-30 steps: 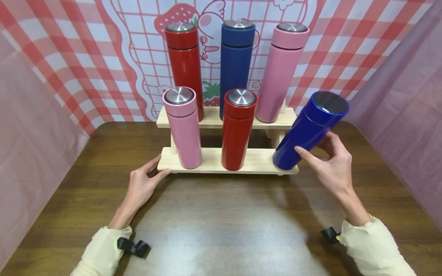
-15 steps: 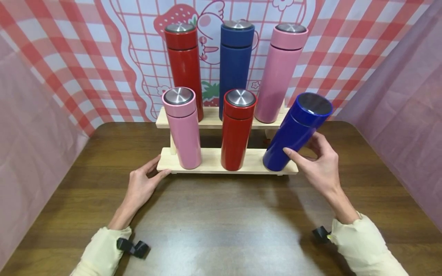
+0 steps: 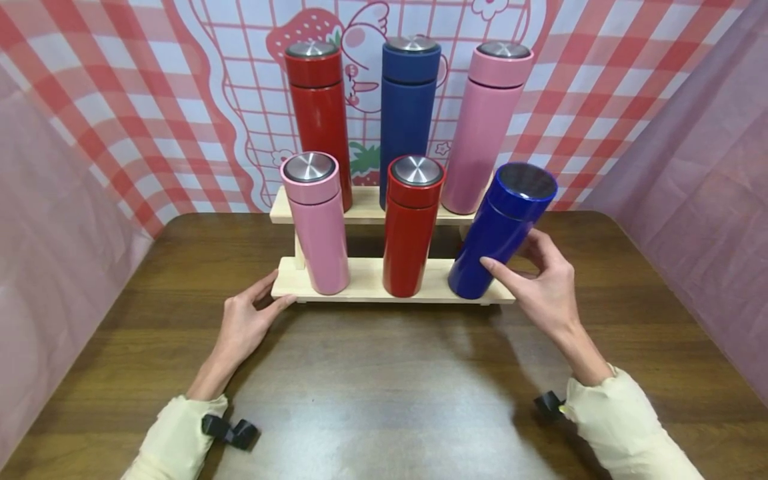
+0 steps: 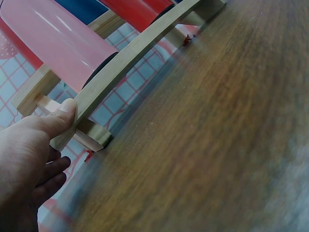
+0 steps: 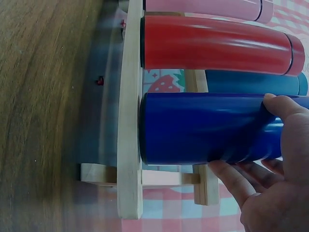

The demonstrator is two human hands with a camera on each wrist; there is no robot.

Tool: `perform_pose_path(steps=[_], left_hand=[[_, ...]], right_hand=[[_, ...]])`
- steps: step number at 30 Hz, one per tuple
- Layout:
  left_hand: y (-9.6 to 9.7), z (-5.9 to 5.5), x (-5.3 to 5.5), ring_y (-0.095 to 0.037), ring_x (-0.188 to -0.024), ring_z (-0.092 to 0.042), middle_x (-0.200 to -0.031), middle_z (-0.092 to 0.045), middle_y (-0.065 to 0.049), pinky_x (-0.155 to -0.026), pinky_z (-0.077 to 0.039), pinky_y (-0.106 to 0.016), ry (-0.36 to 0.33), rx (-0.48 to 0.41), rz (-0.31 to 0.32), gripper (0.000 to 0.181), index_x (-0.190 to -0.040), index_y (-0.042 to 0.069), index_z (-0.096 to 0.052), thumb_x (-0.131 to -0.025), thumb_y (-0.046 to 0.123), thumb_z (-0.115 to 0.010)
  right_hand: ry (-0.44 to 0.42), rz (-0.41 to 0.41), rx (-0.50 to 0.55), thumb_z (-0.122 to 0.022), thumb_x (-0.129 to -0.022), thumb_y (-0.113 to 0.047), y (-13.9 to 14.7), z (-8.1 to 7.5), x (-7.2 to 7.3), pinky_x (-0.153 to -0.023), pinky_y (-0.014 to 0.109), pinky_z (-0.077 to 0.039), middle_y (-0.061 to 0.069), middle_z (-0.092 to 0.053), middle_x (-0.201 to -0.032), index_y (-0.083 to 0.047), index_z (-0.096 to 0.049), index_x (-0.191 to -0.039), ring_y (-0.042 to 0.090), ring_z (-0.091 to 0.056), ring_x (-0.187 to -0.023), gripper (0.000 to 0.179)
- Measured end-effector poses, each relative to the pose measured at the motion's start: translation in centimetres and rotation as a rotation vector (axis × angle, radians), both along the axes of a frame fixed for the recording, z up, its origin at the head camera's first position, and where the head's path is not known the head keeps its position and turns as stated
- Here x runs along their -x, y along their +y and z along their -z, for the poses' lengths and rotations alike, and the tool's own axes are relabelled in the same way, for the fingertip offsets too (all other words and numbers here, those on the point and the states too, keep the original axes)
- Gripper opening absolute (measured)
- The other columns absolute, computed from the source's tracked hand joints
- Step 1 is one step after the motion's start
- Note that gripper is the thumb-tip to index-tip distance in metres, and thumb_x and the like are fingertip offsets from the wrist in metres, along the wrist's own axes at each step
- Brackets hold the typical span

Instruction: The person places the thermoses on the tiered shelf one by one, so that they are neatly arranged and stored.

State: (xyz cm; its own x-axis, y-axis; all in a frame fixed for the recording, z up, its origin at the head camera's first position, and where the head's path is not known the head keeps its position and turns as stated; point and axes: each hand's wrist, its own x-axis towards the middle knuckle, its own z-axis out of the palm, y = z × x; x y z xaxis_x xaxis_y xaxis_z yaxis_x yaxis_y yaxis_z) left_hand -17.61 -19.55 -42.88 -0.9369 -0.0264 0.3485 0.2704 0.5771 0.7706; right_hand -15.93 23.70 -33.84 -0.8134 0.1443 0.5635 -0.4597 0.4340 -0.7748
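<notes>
My right hand (image 3: pixel 546 283) grips a glossy blue thermos bottle (image 3: pixel 501 227) around its lower half. In the right wrist view, the blue bottle's base meets the lower board of a two-tier wooden rack (image 5: pixel 129 145). Thumb and fingers of my left hand (image 3: pixel 246 323) pinch the left end of that lower board, as the left wrist view also shows. A pink bottle (image 3: pixel 318 233) and a red bottle (image 3: pixel 411 233) stand on the same tier, left of the blue one. The blue bottle's lid is cut off in the right wrist view.
Behind, the upper tier bears a red bottle (image 3: pixel 318 113), a matte blue bottle (image 3: pixel 408 120) and a pink bottle (image 3: pixel 487 133). The rack stands on a brown wooden table (image 3: pixel 372 380). A checked cloth (image 3: pixel 198 80) hangs at the back, with pinkish cloth (image 3: pixel 690 167) at the sides.
My right hand has moved left along the lower tier with the blue bottle, bringing it closer to the red one. My left hand keeps its hold on the rack's end.
</notes>
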Motion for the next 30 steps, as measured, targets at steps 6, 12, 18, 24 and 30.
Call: perform_pose_path(steps=[6,12,18,24,30], left_hand=[[-0.06,0.07,-0.03,-0.032,-0.112,-0.069,-0.123,-0.069,-0.022,-0.093,-0.054,-0.045,0.0,0.002,-0.001,0.06,-0.14,-0.004,-0.062,-0.09,0.021,-0.085],[-0.11,0.12,-0.02,-0.033,-0.113,-0.069,-0.124,-0.069,-0.023,-0.093,-0.054,-0.046,-0.002,-0.004,-0.002,0.06,-0.14,-0.005,-0.062,-0.09,0.022,-0.084],[-0.07,0.15,0.12,-0.031,-0.113,-0.069,-0.124,-0.07,-0.02,-0.093,-0.055,-0.042,-0.016,0.0,-0.003,0.061,-0.141,-0.002,-0.062,-0.09,0.023,-0.085],[-0.01,0.06,0.04,-0.029,-0.111,-0.07,-0.123,-0.071,-0.019,-0.09,-0.056,-0.038,-0.008,0.002,0.001,0.061,-0.141,-0.001,-0.062,-0.09,0.024,-0.085],[-0.02,0.06,0.02,-0.031,-0.112,-0.07,-0.123,-0.07,-0.02,-0.091,-0.056,-0.045,-0.001,-0.004,0.006,0.061,-0.141,-0.002,-0.062,-0.09,0.024,-0.084]], right_hand=[[-0.012,-0.002,-0.017,-0.086,-0.079,0.006,-0.27,0.05,0.12,-0.07,0.017,-0.058,-0.014,-0.07,-0.103,0.007,-0.063,-0.128,0.009,-0.068,-0.094,0.054],[-0.018,0.003,-0.04,-0.087,-0.08,0.002,-0.41,-0.07,0.3,-0.069,0.016,-0.057,-0.009,-0.07,-0.103,0.005,-0.064,-0.13,0.008,-0.068,-0.093,0.055],[-0.037,0.007,-0.042,-0.086,-0.082,0.0,-0.47,-0.17,0.41,-0.071,0.017,-0.058,0.002,-0.071,-0.107,0.003,-0.064,-0.131,0.007,-0.068,-0.095,0.055],[-0.049,0.012,-0.051,-0.086,-0.083,-0.002,-0.5,-0.17,0.37,-0.072,0.016,-0.057,0.012,-0.072,-0.11,0.001,-0.064,-0.134,0.006,-0.067,-0.097,0.056],[-0.058,0.01,-0.047,-0.085,-0.085,-0.004,-0.59,-0.11,0.32,-0.073,0.016,-0.056,0.014,-0.071,-0.112,-0.003,-0.064,-0.138,0.006,-0.067,-0.099,0.058]])
